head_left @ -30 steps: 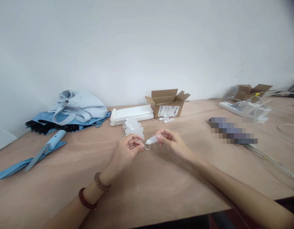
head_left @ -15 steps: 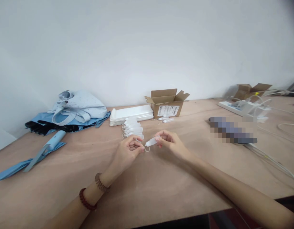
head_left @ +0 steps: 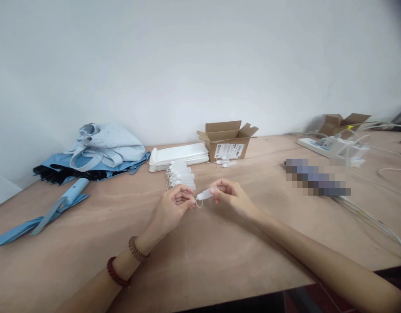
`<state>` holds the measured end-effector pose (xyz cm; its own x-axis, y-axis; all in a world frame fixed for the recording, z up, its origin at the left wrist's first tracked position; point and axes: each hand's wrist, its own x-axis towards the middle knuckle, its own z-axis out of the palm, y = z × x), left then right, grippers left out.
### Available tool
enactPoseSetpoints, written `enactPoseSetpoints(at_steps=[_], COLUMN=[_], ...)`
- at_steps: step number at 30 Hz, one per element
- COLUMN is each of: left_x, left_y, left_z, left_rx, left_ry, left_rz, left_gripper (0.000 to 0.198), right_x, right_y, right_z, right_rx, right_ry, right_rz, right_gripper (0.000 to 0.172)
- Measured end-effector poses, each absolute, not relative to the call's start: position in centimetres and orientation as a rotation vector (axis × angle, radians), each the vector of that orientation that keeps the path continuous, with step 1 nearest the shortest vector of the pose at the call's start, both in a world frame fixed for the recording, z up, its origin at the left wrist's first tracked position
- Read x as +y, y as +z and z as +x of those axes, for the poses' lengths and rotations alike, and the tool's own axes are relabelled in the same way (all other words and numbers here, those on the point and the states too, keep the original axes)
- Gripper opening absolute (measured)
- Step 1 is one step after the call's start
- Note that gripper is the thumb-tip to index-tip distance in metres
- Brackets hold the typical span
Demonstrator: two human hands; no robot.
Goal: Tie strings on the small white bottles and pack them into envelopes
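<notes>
A small translucent white squeeze bottle (head_left: 205,194) is held tilted above the table, its narrow tip pointing left. My right hand (head_left: 231,195) is closed in a pinch around its rear end. At the tip, my left hand (head_left: 176,205) pinches the end of the thin white strap (head_left: 199,205) that loops from the bottle's neck. Whatever the strap ends in is hidden by those fingers. Just beyond my left hand lies a row of several like bottles (head_left: 182,176), their strap loops facing left. A few more loose bottles (head_left: 228,164) lie before the cardboard box.
An open cardboard box (head_left: 229,150) and a stack of white sleeves (head_left: 179,155) stand by the wall. To the left are a blue umbrella (head_left: 74,191) and a pale cloth bag (head_left: 109,145). A power strip (head_left: 330,148), cables and a blurred-out object (head_left: 317,178) lie on the right.
The bottle and my right hand have shifted slightly left, so the tip sits closer to my left fingertips. My left hand has barely moved.
</notes>
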<state>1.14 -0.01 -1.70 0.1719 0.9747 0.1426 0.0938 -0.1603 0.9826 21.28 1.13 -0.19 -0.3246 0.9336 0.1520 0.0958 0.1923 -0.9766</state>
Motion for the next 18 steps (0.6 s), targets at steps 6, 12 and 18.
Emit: enactPoseSetpoints(at_steps=[6,12,18], left_x=[0.67,0.62,0.37], left_y=[-1.23,-0.93,-0.94], left_z=[0.63,0.61,0.58], left_rx=[1.121,1.164,1.157], left_ry=[1.106,1.069,1.068], left_rz=[1.469,1.540,1.594], left_gripper=[0.030,0.023,0.022], right_x=[1.32,1.68,1.50], right_y=[0.36,0.20,-0.06], right_z=[21.16,21.47,21.34], right_rx=[-1.563,-1.527,-1.547], right_ry=[1.218,1.201,1.236], right_rz=[-0.944,-0.939,-0.957], right_gripper=[0.029,0.030,0.032])
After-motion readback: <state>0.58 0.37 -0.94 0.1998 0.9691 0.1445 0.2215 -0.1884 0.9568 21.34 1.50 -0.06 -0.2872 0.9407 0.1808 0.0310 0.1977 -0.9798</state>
